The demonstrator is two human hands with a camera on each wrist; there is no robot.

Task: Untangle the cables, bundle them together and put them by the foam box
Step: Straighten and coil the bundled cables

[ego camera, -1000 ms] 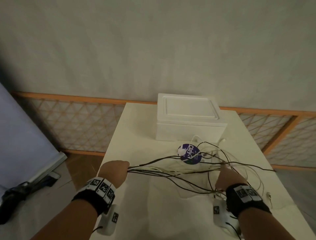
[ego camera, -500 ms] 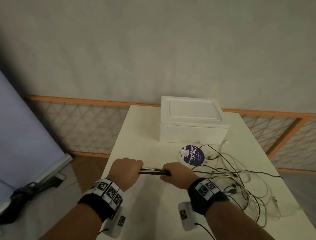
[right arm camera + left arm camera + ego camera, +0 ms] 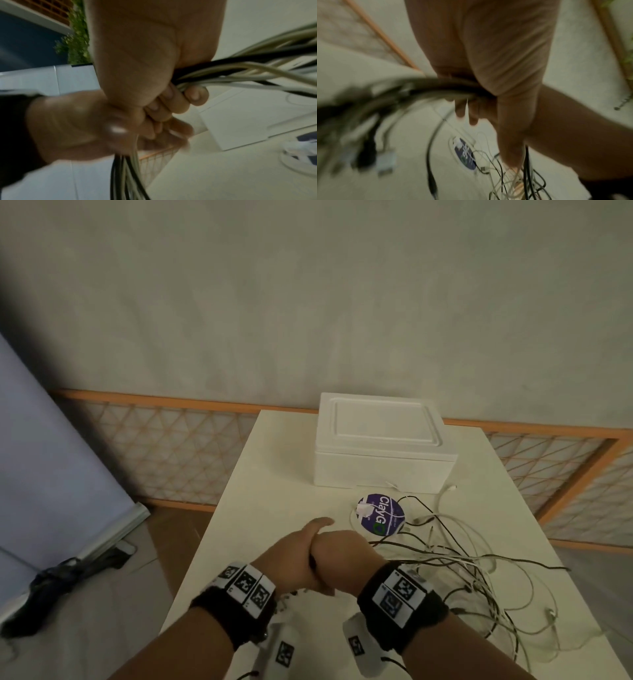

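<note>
The white table (image 3: 274, 474) bears a foam box (image 3: 380, 453), round tub (image 3: 382, 514) and loose cables (image 3: 479, 570).

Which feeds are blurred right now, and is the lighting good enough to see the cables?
Head view: dim but sharp, with the loose cables readable on the table and the corners darkened. Left wrist view: heavy motion smear on the plug ends at left; left hand soft. Right wrist view: right hand fairly clear, background blurred.
</note>
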